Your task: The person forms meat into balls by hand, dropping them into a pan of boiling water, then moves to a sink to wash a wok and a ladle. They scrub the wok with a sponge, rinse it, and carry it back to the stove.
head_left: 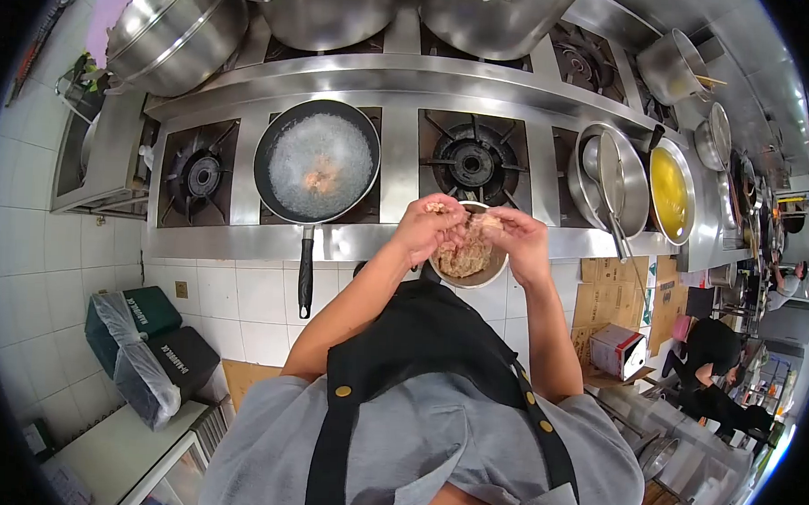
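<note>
My left hand (431,228) is over the edge of a bowl (486,276), its fingers curled round a bit of pale pinkish minced meat. My right hand (519,243) is across from it, the fingers pinched together with a small piece of the same meat at the tips. Below both hands, the minced meat (463,258) fills part of the bowl. To the left, a black frying pan (262,176) sits on a burner, holding bubbling, whitish liquid with a clump of orange-pink food (320,175) in it. The pan's handle (306,275) points toward me.
Beyond the bowl is a bare burner (472,163). At right stand a steel bowl with a ladle and strainer (611,176) and a dish of yellow liquid (667,192). Large steel pots (325,12) line the back. A person in black (716,356) is farther right.
</note>
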The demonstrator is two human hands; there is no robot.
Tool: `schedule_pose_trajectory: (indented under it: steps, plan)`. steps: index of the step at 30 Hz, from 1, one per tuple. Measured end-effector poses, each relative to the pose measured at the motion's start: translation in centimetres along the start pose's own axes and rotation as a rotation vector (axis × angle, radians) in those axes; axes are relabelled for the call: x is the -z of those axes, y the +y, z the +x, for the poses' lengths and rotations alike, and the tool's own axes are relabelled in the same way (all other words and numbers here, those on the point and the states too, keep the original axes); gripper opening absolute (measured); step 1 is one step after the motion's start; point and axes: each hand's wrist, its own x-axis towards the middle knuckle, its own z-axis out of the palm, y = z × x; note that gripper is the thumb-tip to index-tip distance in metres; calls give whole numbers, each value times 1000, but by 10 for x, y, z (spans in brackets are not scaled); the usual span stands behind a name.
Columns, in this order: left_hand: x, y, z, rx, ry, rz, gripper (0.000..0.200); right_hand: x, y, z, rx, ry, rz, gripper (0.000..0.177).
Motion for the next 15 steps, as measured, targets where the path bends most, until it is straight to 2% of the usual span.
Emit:
schedule_pose_trajectory:
  steps: [3, 4, 6, 10, 13, 15]
  plan:
    - [5, 4, 0, -94, -29, -53, 15, 8, 2, 0, 100, 70, -36, 30]
    - [7, 5, 0, -105, -42, -3, 22, 8, 0, -1, 99, 72, -36, 30]
    - [0, 1, -2, -146, -64, 44, 21, 2, -4, -2, 22, 7, 186, 33]
    - [-2, 1, -8, -169, -123, 188, 19, -15, 0, 3, 12, -5, 253, 35]
    - [13, 2, -19, -201, -2, 252, 16, -29, 5, 12, -89, -88, 254, 32]
    - [28, 11, -38, -232, 51, 267, 14, -44, 14, 22, -94, -238, 269, 30]
